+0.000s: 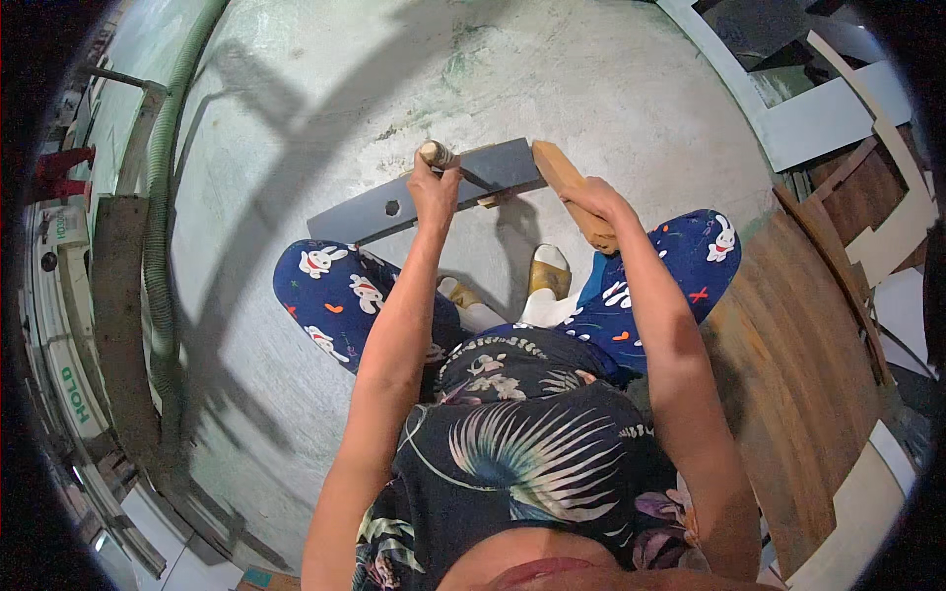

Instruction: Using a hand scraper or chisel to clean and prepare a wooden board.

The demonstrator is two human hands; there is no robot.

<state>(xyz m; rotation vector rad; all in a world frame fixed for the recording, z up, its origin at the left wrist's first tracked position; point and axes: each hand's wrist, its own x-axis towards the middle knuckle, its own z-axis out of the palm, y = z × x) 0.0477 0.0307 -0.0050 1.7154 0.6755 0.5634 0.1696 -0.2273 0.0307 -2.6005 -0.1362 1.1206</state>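
Observation:
A long grey board (353, 212) with a dark hole near its left end lies crosswise in front of my knees. Over its middle, my left hand (435, 195) is closed round what looks like a chisel (435, 153), whose round, light handle end sticks up above the fist. A thin dark shaft slants right from that hand across the board. My right hand (599, 202) grips a light-brown wooden block (562, 175), long and squared, by its near part. The block's far end is by the board's right end; whether they touch, I cannot tell.
Pale concrete floor (591, 79) spreads beyond the board. A green ribbed hose (158, 256) runs along the left, beside a wooden beam (120, 295). Brown panels (798, 394) and white offcuts (818, 128) lie to the right. My sandalled feet (549, 274) are just behind the board.

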